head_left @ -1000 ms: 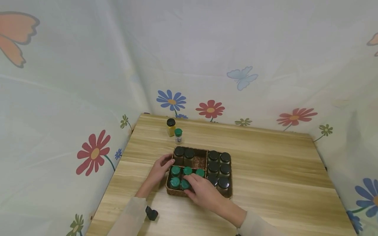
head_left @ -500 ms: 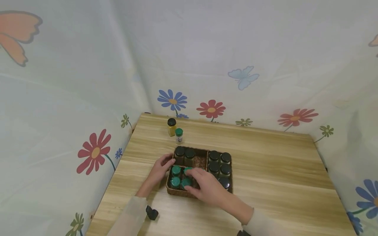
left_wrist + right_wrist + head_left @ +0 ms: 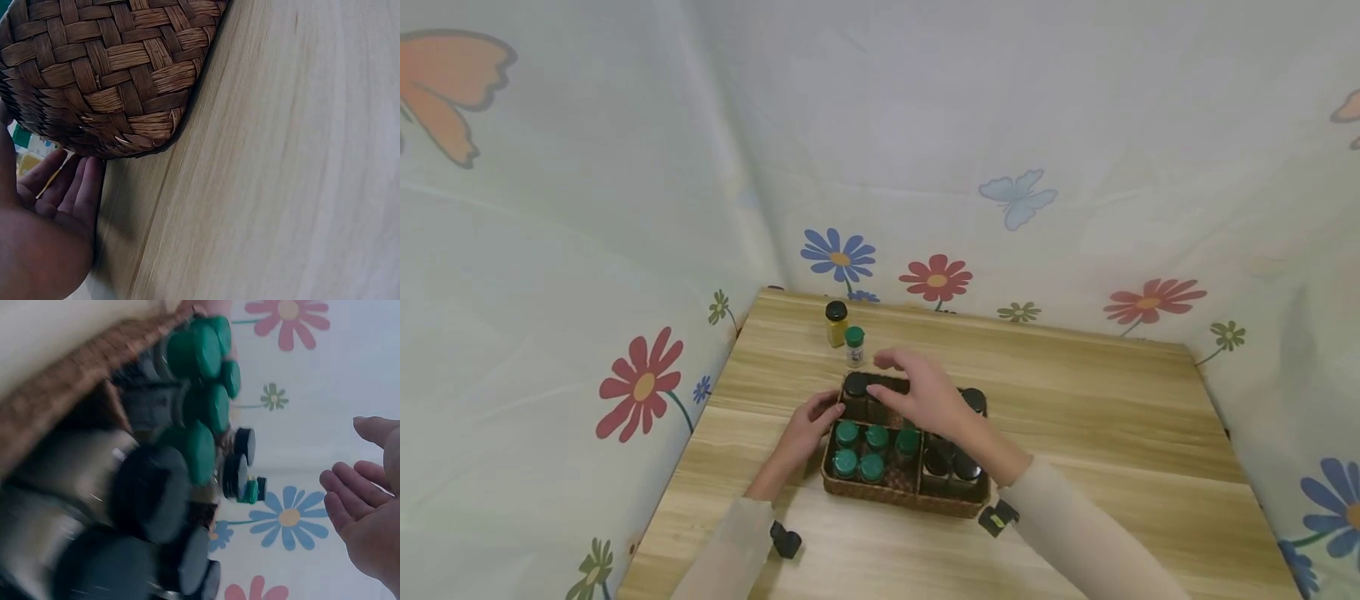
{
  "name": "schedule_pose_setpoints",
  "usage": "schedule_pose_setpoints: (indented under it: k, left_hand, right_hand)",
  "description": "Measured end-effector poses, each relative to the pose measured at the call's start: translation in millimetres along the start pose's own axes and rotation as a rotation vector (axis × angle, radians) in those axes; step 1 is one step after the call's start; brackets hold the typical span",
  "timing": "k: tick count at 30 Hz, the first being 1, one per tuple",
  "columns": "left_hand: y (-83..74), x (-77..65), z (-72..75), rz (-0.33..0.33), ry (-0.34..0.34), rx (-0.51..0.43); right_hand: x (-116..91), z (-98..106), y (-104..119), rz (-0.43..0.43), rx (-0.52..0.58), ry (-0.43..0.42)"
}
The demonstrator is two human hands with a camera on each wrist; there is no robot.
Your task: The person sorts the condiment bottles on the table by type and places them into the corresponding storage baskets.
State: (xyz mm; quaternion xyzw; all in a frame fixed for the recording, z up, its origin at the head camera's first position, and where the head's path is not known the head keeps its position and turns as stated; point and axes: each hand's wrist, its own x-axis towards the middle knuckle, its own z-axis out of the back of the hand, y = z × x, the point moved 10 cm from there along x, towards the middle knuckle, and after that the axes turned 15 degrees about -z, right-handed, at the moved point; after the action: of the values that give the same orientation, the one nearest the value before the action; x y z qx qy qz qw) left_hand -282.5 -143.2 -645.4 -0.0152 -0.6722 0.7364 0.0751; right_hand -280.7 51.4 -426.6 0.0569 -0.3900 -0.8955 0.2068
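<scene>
My left hand (image 3: 805, 427) rests at the left end of a woven basket (image 3: 880, 495), thumb at the rim, straight fingers against the outer wall. In the left wrist view, the fingertips lie right at the brown weave (image 3: 119, 75). My right hand (image 3: 928, 396) is raised over the back compartment with fingers spread and nothing held. Several green-capped spice jars (image 3: 846, 433) stand in the front left compartment. Black-capped jars (image 3: 856, 385) fill part of the back left one, partly hidden by the right hand. More black-capped jars (image 3: 150, 490) stand in the right compartment.
Behind the basket stand a green-capped spice bottle (image 3: 854, 347) and a black-capped jar of yellow contents (image 3: 837, 323). The wooden table (image 3: 1097, 400) meets flower-printed cloth walls (image 3: 880, 150) at its back and sides.
My right hand has left the green-capped jars at the front and moved back over the rear compartment, uncovering those jars. The left hand stays at the basket's side.
</scene>
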Motion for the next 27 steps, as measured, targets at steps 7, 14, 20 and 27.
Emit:
schedule_pose_setpoints:
  k: [7, 14, 20, 27]
  left_hand:
    - [-2.9, 0.8, 0.1, -0.007, 0.001, 0.000]
    - [-2.1, 3.9, -1.0, 0.004, 0.014, 0.001]
    - [-6.8, 4.4, 1.9, -0.015, 0.008, 0.013]
    - [-6.5, 0.1, 1.8, -0.012, 0.000, 0.025]
  right_hand:
    - [48, -5, -7, -0.074, -0.075, 0.030]
    - [82, -18, -14, -0.103, -0.148, 0.051]
    - [108, -32, -25, -0.112, -0.237, 0.077]
    - [125, -57, -42, -0.144, -0.444, 0.145]
